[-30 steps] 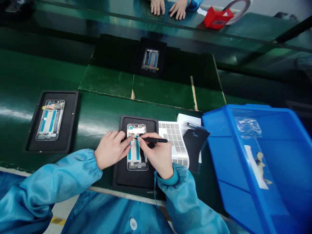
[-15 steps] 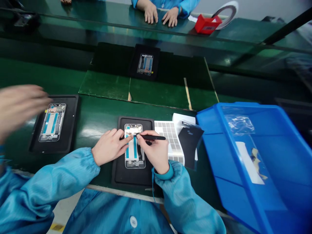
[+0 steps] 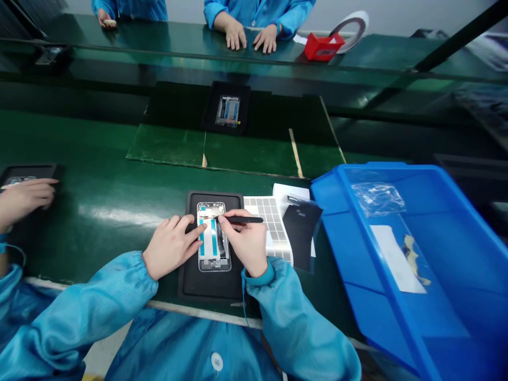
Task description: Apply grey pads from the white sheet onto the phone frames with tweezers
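An opened phone with blue strips and exposed inner parts lies face up in a black tray in front of me. My left hand reaches in from the left, fingers apart, its index fingertip on the phone's upper middle. In my right hand is a slim black tool, apparently tweezers, pinched like a pen. Their tip points at the phone's upper part, close to my left index finger; the tip itself is hidden by my fingers.
Right of the tray lie a sheet of grey square stickers and a black film sheet. A blue bin stands farther right. Another tray with a phone sits ahead. At left, a co-worker's hand is over another tray.
The left-hand tray with its phone has shifted farther left, and the co-worker's hand is now over it. My hands stay at the phone in much the same pose. The view has shifted slightly.
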`<state>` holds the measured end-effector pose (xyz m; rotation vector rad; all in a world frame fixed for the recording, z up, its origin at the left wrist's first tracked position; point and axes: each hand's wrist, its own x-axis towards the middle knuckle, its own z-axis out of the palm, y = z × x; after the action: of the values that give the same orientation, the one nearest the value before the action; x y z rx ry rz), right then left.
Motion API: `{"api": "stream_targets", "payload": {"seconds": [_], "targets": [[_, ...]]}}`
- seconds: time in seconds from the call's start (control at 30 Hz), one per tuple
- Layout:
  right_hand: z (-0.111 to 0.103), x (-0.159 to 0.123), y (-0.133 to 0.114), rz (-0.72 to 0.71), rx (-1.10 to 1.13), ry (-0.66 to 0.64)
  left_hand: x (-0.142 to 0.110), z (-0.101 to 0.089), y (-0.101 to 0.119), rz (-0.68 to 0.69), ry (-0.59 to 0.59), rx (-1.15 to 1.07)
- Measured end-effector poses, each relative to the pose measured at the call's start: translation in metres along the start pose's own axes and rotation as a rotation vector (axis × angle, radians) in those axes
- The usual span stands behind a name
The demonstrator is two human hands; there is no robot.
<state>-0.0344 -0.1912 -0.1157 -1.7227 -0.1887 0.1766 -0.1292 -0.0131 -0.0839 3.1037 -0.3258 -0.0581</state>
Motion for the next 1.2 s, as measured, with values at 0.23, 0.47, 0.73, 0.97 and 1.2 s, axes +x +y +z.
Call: {"api": "stream_targets", "payload": {"seconds": [0.23,0.47,0.73,0.97,1.2], "targets": [[0.000,0.000,0.001,-0.020,0.003,-0.012,0.011,-0.006,0.006,-0.025,-0.034,0.027],[-0.001,0.000,-0.001,-0.041,0.011,-0.015,0.005,-0.008,0.008,-0.056,-0.040,0.067],[0.000,0.001,-0.001,-0.039,0.011,-0.010,0.002,-0.005,0.028,-0.145,-0.005,0.097],[0.000,0.000,-0.003,-0.060,0.010,-0.019,-0.017,-0.013,0.020,-0.054,-0.004,-0.035],[-0.002,0.004,-0.001,-0.034,0.214,0.064,-0.004,0.002,0.019,-0.577,-0.146,-0.122]]}}
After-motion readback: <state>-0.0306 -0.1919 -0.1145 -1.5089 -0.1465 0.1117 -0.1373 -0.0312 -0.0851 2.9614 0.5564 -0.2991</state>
